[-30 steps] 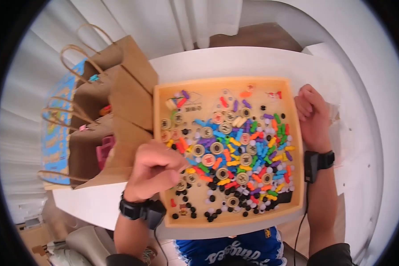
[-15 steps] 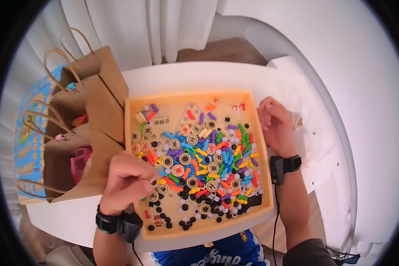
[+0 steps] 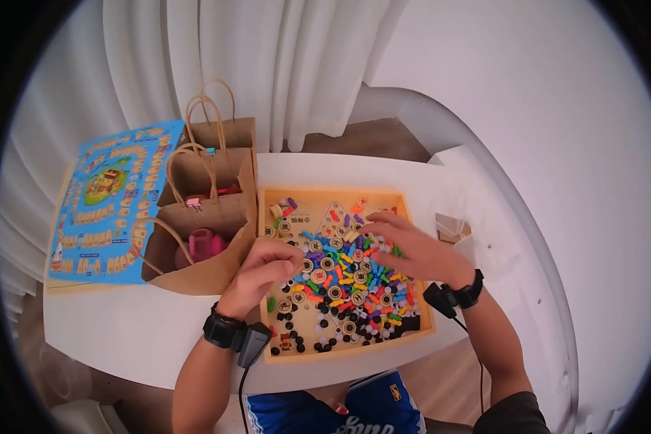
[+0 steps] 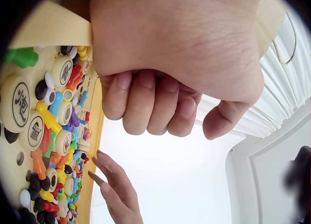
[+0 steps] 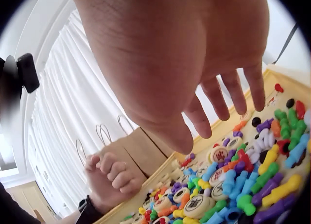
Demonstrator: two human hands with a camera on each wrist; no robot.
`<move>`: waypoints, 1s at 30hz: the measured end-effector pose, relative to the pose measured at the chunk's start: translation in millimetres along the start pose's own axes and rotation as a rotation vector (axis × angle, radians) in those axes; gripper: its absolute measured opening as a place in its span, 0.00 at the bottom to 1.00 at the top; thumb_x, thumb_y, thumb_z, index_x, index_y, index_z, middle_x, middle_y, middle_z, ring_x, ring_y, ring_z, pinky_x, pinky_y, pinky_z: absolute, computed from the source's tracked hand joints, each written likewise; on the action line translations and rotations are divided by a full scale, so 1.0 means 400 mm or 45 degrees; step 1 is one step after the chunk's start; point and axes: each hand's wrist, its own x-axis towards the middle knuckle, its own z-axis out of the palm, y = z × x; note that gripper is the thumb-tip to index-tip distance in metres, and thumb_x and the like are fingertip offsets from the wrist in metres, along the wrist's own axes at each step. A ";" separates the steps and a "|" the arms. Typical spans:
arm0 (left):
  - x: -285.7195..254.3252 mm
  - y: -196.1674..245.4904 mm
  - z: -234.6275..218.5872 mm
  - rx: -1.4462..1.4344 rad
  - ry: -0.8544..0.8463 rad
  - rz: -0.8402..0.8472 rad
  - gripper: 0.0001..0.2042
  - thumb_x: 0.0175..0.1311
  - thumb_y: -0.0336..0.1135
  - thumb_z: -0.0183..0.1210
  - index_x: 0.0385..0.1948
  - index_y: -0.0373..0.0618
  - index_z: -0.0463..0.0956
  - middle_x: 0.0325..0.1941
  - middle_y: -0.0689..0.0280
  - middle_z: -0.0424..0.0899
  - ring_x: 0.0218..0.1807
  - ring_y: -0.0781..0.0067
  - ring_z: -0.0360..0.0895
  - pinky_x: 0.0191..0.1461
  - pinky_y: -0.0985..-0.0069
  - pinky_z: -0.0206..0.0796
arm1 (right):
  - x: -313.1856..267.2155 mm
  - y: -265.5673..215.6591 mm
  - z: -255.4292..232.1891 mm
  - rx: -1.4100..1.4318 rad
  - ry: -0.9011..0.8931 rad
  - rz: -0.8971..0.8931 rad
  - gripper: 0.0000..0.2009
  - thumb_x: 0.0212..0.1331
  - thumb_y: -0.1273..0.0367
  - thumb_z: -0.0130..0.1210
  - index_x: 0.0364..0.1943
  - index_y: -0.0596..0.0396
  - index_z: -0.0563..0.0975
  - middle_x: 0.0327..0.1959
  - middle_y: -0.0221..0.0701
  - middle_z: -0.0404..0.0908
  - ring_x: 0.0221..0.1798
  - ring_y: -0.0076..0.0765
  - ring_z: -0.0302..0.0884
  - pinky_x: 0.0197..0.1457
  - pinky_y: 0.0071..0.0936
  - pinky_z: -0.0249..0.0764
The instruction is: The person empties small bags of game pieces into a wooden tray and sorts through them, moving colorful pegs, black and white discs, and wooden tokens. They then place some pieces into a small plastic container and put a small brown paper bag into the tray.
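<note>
A shallow wooden tray (image 3: 354, 346) holds a jumble of colourful pegs (image 5: 282, 190), Chinese chess discs (image 4: 20, 102), and black and white round pieces. At the tray's left edge is my left hand (image 3: 271, 264), its fingers (image 4: 138, 107) curled toward the palm and the thumb held apart. Nothing shows in its grip. Over the upper right part of the tray reaches my right hand (image 3: 409, 246), fingers extended and spread, palm down above the pieces. It holds nothing. Each wrist wears a black strap with a camera.
Brown paper bags (image 3: 242, 264) with cord handles stand against the tray's left side, one with a pink item (image 3: 207, 244) inside. Left of them lies a blue printed game board (image 3: 108, 195). A small piece of brown cardboard (image 3: 452, 229) lies on the white table's right side.
My right hand has left the tray's right edge and moved in over the pieces, its fingers opening out. My left hand stays curled at the left edge. The head view has shifted.
</note>
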 end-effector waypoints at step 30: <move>0.004 0.014 0.016 -0.060 -0.003 0.019 0.16 0.61 0.42 0.57 0.22 0.40 0.64 0.23 0.73 0.60 0.29 0.78 0.55 0.35 0.75 0.47 | 0.012 -0.040 0.076 -0.360 -0.172 -0.210 0.20 0.68 0.76 0.53 0.64 0.62 0.72 0.65 0.46 0.74 0.71 0.54 0.70 0.72 0.42 0.70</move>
